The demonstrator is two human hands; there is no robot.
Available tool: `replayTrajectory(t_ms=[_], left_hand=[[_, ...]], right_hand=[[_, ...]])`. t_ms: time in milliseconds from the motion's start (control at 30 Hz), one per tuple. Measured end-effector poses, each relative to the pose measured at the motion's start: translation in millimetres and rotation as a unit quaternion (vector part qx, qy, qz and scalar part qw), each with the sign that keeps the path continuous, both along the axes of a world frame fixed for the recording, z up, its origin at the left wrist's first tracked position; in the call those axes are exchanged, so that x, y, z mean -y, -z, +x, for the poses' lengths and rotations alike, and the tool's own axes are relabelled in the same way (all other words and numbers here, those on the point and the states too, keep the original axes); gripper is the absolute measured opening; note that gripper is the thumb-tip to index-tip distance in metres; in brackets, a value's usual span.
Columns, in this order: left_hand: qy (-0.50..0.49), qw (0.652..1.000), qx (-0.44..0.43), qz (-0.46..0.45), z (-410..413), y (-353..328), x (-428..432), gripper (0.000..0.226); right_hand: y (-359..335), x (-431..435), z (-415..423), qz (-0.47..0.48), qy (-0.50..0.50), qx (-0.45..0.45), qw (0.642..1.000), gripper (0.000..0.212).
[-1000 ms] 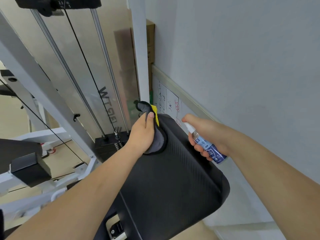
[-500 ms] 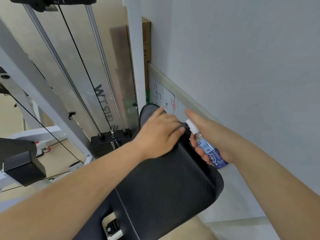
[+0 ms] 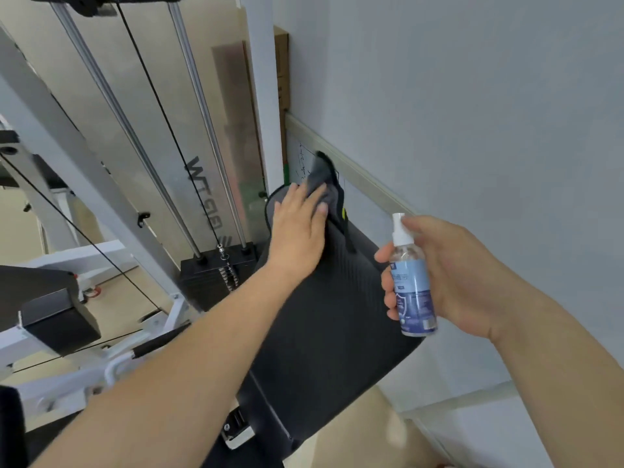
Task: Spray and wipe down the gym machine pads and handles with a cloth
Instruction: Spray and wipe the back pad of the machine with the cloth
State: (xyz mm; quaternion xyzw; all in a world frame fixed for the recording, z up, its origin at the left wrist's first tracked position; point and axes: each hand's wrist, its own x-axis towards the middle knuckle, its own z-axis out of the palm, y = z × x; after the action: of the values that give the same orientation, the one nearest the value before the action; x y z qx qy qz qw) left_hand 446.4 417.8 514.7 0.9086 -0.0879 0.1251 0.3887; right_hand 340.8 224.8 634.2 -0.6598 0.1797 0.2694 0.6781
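Observation:
A black ribbed machine pad (image 3: 331, 319) slants from bottom centre up toward the wall. My left hand (image 3: 299, 228) lies flat on its far upper end, pressing a dark grey cloth (image 3: 326, 179) with a yellow tag against it; most of the cloth bunches beyond my fingers. My right hand (image 3: 449, 271) is wrapped around a small clear spray bottle (image 3: 412, 285) with a blue label and white nozzle. It holds the bottle upright just off the pad's right edge, the forefinger near the nozzle.
A white machine frame (image 3: 44, 136), two chrome guide rods (image 3: 199, 106), a black cable and a weight stack (image 3: 216, 278) stand left of the pad. Another black pad (image 3: 50, 305) sits at far left. A grey wall (image 3: 472, 113) runs close along the right.
My left hand has slid the cloth further up to the pad's far end. My right hand has drawn back and turned the bottle upright. The view has shifted.

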Motion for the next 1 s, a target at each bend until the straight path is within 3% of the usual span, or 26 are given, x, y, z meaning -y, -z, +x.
replayTrajectory(t_ms=[67, 233, 300, 400, 500, 600, 667, 733, 800, 867, 933, 1000], left_hand=[[-0.025, 0.999, -0.010, -0.045, -27, 8, 24, 0.047], [0.187, 0.979, 0.074, 0.014, -113, 54, 6, 0.048], [0.163, 0.982, 0.089, 0.037, -85, 56, -15, 0.044], [0.032, 0.999, 0.019, -0.019, -37, 31, -21, 0.049], [-0.012, 0.997, -0.047, -0.066, -40, 25, 6, 0.056], [0.095, 0.991, 0.039, 0.081, -95, 54, 20, 0.061], [0.186, 0.975, 0.065, 0.104, -109, 65, 1, 0.059], [0.215, 0.964, 0.107, 0.113, -86, 61, -21, 0.054], [0.172, 0.968, 0.126, 0.130, -48, 53, -32, 0.055], [0.088, 0.989, 0.094, 0.075, -24, 46, -25, 0.059], [0.000, 0.999, 0.041, 0.006, -26, 51, -7, 0.061], [-0.034, 0.999, 0.022, -0.002, -50, 77, 3, 0.062]], right_hand=[[9, -10, -12, 0.008, 0.007, 0.018, 1.000, 0.049], [26, -29, -34, -0.013, 0.048, 0.089, 0.995, 0.051], [31, -36, -42, -0.045, 0.061, 0.108, 0.991, 0.047], [35, -47, -52, -0.062, 0.088, 0.128, 0.986, 0.043], [36, -56, -60, 0.019, 0.103, 0.106, 0.989, 0.048], [39, -63, -67, 0.120, 0.132, 0.039, 0.983, 0.057], [49, -65, -72, 0.152, 0.157, -0.006, 0.976, 0.069], [58, -66, -76, 0.126, 0.158, -0.016, 0.979, 0.075], [67, -68, -73, 0.096, 0.161, -0.017, 0.982, 0.076], [74, -72, -69, 0.066, 0.164, -0.018, 0.984, 0.075], [85, -79, -64, 0.037, 0.168, -0.030, 0.985, 0.075], [100, -86, -64, 0.025, 0.168, -0.040, 0.985, 0.075]])
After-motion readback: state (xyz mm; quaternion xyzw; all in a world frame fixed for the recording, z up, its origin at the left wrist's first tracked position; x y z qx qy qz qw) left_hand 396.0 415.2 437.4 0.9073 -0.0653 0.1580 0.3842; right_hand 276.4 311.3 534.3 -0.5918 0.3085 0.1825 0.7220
